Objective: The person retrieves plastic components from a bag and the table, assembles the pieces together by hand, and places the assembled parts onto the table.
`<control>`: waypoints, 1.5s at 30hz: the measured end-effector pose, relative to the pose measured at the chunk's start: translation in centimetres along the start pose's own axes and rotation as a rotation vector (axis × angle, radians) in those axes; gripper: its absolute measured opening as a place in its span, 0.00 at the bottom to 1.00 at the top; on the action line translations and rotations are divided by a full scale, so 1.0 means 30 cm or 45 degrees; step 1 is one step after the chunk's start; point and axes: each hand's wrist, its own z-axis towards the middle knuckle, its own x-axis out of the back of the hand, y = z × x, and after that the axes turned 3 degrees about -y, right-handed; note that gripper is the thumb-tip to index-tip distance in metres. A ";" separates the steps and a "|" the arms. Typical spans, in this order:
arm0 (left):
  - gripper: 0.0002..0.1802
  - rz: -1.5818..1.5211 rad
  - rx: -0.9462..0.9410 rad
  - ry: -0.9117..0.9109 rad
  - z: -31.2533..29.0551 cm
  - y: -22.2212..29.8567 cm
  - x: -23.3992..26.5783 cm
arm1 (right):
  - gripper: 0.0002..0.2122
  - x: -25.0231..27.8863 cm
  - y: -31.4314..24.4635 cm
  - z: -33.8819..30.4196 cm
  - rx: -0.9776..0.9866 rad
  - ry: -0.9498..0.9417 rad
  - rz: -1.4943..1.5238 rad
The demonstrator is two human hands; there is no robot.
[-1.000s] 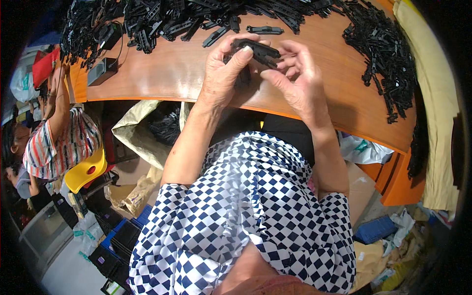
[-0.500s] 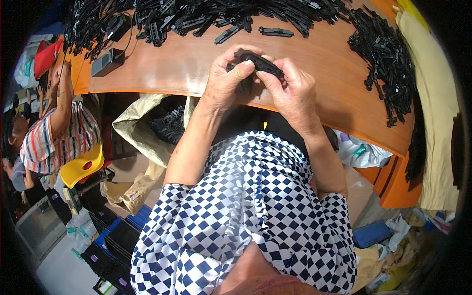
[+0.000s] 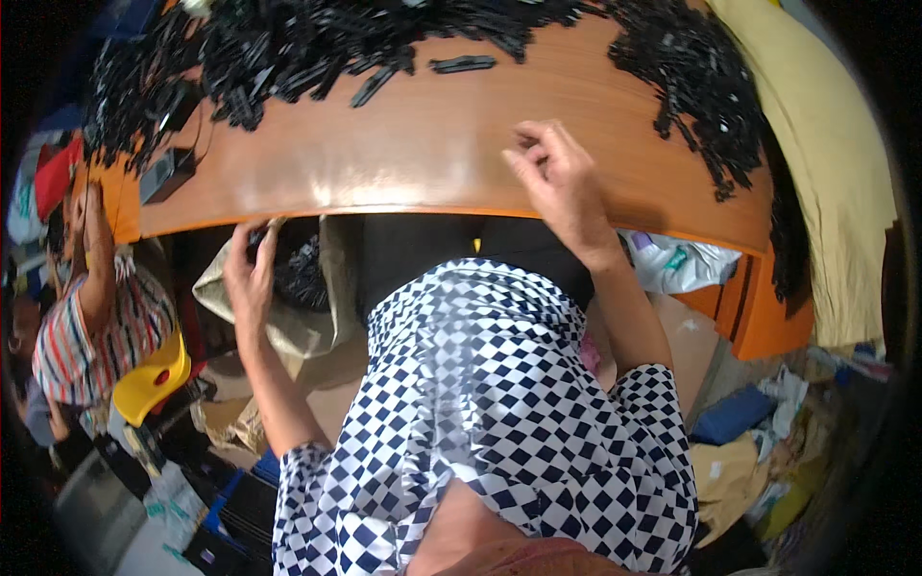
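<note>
My left hand (image 3: 252, 274) hangs at the table's front edge, over the mouth of a pale woven sack (image 3: 338, 278). Its fingers are apart and I see nothing in them. Inside the sack lies a heap of black plastic parts (image 3: 303, 274). Above the table (image 3: 384, 173), right of the middle, my right hand (image 3: 567, 187) is loosely curled, thumb and fingers apart, with no part visible in it. Closest in front of the hands are a long dark plastic clip-like piece (image 3: 463, 64) and a similar piece (image 3: 379, 86), both at the near side of the big pile.
A wide pile of black parts (image 3: 279, 53) runs along the back, another heap (image 3: 691, 86) at right. A small dark box (image 3: 167, 175) with a cord stands left. Beige cloth (image 3: 816, 173) drapes the right side. A person in a striped top (image 3: 106, 326) sits at far left by a yellow chair (image 3: 154, 379).
Both hands held a black plastic part together; now they are apart and it shows in neither. My left hand moved left and down to the sack. The view has shifted a little.
</note>
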 end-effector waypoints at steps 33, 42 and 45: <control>0.09 -0.097 -0.596 -0.227 0.397 0.414 -0.458 | 0.06 0.554 0.234 0.142 0.395 -0.149 -0.936; 0.12 -0.689 -0.306 -0.544 0.302 0.432 -0.409 | 0.10 0.126 -0.048 0.111 0.023 -0.262 0.469; 0.13 -0.724 -0.350 -0.619 0.287 0.439 -0.376 | 0.09 0.028 -0.085 0.125 0.243 -0.249 0.301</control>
